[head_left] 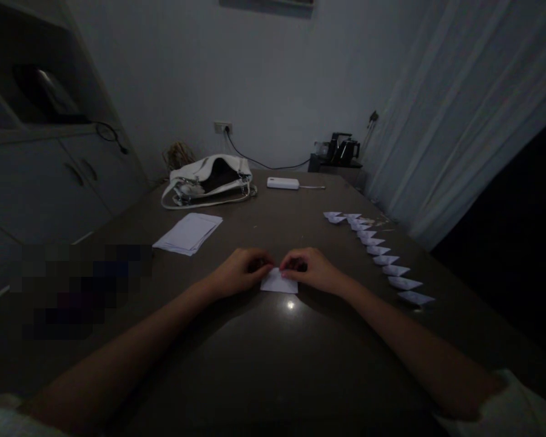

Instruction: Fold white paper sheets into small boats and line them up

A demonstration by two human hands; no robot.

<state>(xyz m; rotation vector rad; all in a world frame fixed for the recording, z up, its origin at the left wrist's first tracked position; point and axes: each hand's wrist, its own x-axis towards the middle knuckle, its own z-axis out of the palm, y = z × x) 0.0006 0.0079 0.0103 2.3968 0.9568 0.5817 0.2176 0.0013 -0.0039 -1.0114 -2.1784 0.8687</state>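
Observation:
A small white folded paper [279, 283] lies on the dark table [264, 358] in front of me. My left hand [239, 271] is curled, its fingertips pinching the paper's upper left edge. My right hand [312, 269] is curled too, pressing the paper's upper right corner. Both hands meet at the top of the sheet. The room is dim.
A stack of white paper sheets [188, 233] lies to the left. A row of several folded paper shapes [382, 255] runs along the right side. A white handbag [209, 181] and a white power bank [283, 182] sit at the far end, a kettle [343, 149] behind.

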